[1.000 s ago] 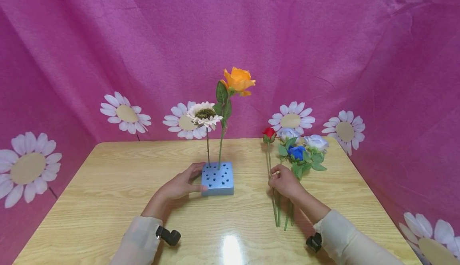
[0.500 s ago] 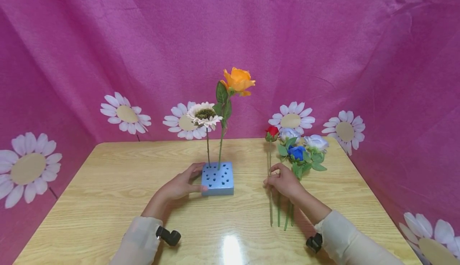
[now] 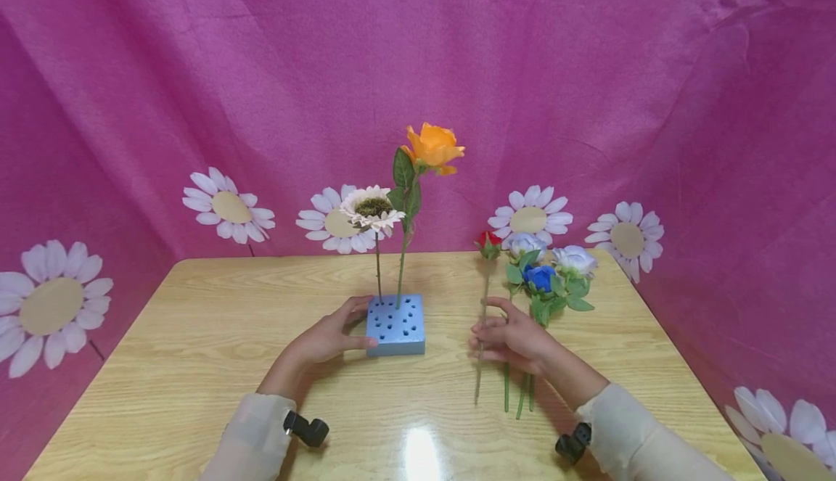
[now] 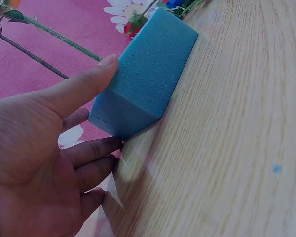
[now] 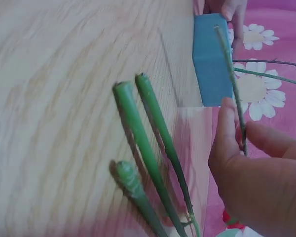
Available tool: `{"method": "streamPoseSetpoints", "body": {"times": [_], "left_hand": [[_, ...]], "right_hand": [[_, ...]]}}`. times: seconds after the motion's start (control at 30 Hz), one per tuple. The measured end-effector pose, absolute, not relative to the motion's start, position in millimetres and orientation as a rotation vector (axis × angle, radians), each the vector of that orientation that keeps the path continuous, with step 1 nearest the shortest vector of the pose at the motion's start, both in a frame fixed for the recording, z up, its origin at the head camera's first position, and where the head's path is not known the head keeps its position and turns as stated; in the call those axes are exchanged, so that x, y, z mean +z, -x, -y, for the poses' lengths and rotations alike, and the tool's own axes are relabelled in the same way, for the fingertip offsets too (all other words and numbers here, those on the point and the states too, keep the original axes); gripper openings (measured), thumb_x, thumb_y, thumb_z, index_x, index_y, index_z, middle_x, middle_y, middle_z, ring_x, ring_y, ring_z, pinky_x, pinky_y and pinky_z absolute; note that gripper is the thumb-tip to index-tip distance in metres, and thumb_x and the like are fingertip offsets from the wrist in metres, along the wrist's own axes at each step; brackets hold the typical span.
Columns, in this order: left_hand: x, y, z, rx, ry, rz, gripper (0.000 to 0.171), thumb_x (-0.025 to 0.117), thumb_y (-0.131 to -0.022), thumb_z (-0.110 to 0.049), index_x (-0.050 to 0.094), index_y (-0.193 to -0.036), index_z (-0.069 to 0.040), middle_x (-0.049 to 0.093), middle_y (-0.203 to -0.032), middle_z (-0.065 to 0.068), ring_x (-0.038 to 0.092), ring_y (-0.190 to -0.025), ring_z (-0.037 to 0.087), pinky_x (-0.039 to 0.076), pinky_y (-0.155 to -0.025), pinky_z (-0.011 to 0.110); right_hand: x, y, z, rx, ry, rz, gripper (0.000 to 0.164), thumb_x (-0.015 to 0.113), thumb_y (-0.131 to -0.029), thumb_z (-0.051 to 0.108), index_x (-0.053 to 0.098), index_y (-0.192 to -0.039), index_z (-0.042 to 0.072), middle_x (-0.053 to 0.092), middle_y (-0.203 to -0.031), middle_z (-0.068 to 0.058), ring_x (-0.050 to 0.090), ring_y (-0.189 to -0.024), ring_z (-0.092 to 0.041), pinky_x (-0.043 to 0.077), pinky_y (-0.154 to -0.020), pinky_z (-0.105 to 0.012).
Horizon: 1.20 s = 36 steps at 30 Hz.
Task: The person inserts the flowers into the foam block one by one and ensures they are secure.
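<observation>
My left hand [image 3: 329, 334] grips the left side of a blue foam block [image 3: 395, 348], thumb at the front corner and fingers toward the back. In the left wrist view the thumb [image 4: 96, 76] lies along the block's upper edge. A white daisy-like flower [image 3: 372, 207] and an orange rose [image 3: 434, 146] stand upright in holes of the block. My right hand [image 3: 516, 336] pinches the stem of a red rose [image 3: 488, 243] right of the block. The right wrist view shows that stem [image 5: 232, 74] between thumb and fingers, its bare end slanting across the block.
Two pale lilac flowers [image 3: 575, 257] and a blue flower [image 3: 540, 276] lie on the wooden table [image 3: 196, 336] beside my right hand. Several of their green stems [image 5: 138, 126] point toward the front edge. A magenta cloth [image 3: 313, 67] with printed daisies hangs behind the table.
My right hand has drawn the red rose slightly left, away from the other stems, and its lower end has swung left. The left hand and block have stayed put.
</observation>
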<state>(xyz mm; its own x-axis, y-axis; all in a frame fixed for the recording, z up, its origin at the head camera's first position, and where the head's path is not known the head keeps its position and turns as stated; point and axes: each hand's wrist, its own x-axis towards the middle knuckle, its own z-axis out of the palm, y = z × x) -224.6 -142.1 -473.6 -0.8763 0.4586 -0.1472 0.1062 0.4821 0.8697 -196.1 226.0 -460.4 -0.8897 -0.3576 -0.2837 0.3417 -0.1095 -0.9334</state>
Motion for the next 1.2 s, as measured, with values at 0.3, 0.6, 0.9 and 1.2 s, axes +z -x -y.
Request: {"method": "streamPoseSetpoints", "body": {"times": [0.3,0.6,0.9,1.2], "left_hand": [[-473.8,223.7,141.8,1.352,-0.469,-2.384,0.088,0.081,-0.091,-0.029,0.028,-0.161,-0.014,0.034,-0.164,0.022,0.029,-0.153,0.041,0.021,-0.122,0.062],[-474.0,223.6,141.1,1.346,-0.456,-2.391,0.089,0.081,-0.091,-0.030,0.030,-0.161,-0.016,0.034,-0.165,0.020,0.029,-0.153,0.040,0.022,-0.122,0.062],[-474.6,224.3,142.1,1.349,-0.452,-2.382,0.089,0.081,-0.090,-0.029,0.029,-0.161,-0.016,0.033,-0.166,0.019,0.028,-0.154,0.039,0.021,-0.123,0.061],[-475.3,225.0,142.0,1.364,-0.446,-2.367,0.090,0.081,-0.090,-0.031,0.029,-0.162,-0.016,0.032,-0.166,0.018,0.026,-0.155,0.039,0.021,-0.123,0.062]], "right_hand": [[-461.5,195.1,-226.6,-1.982,0.077,-1.614,0.064,0.050,-0.106,-0.001,0.017,-0.160,0.001,0.065,-0.123,-0.009,0.071,-0.106,-0.024,0.062,-0.086,-0.041],[-463.8,194.2,-226.0,-1.992,0.113,-1.498,0.079,0.053,-0.104,-0.004,0.008,-0.164,0.020,0.067,-0.119,-0.011,0.073,-0.104,-0.028,0.062,-0.084,-0.044],[-462.0,192.3,-221.1,-1.994,0.141,-1.575,0.076,0.052,-0.104,-0.005,0.013,-0.163,0.023,0.067,-0.116,-0.013,0.074,-0.104,-0.031,0.062,-0.086,-0.045],[-461.1,190.3,-217.3,-1.981,0.142,-1.696,0.054,0.052,-0.105,-0.002,0.030,-0.153,0.012,0.069,-0.112,-0.013,0.074,-0.105,-0.032,0.062,-0.084,-0.044]]}}
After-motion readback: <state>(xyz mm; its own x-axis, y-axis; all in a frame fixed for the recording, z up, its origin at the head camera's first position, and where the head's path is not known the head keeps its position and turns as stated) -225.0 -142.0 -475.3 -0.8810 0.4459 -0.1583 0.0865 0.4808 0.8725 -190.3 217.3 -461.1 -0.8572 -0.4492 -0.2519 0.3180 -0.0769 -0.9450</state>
